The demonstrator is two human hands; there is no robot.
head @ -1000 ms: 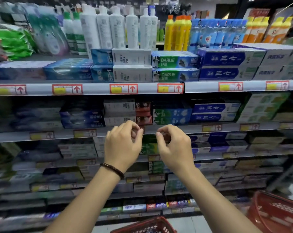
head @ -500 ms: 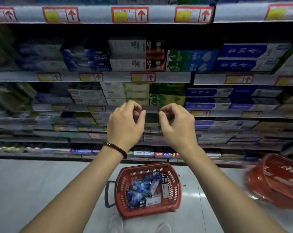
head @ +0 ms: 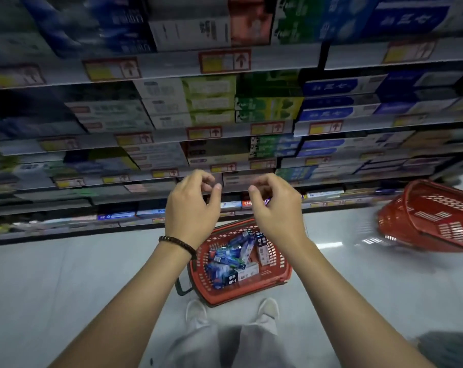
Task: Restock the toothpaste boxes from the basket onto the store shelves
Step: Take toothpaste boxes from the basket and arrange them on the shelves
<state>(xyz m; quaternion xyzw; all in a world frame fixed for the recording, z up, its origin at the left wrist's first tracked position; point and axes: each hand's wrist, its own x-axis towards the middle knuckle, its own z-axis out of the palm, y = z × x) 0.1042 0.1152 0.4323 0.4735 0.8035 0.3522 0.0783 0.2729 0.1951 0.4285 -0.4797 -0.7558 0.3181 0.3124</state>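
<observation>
- Shelves (head: 172,67): far side, spanning left to right, stocked with blurred toothpaste cartons and yellow price tags.
- Left hand (head: 191,208): raised before the lower shelves, fingers curled, grasping nothing; beaded bracelet (head: 178,244) on the wrist.
- Boxes (head: 230,261): blue and white, piled loosely in the basket.
- Basket (head: 251,294): red, on the floor, near the feet, below and between the hands.
- Right hand (head: 276,211): raised just beside the left, apart from it, fingers curled, grasping nothing.
- Second basket (head: 432,221): red, tilted, far right, blurred.
</observation>
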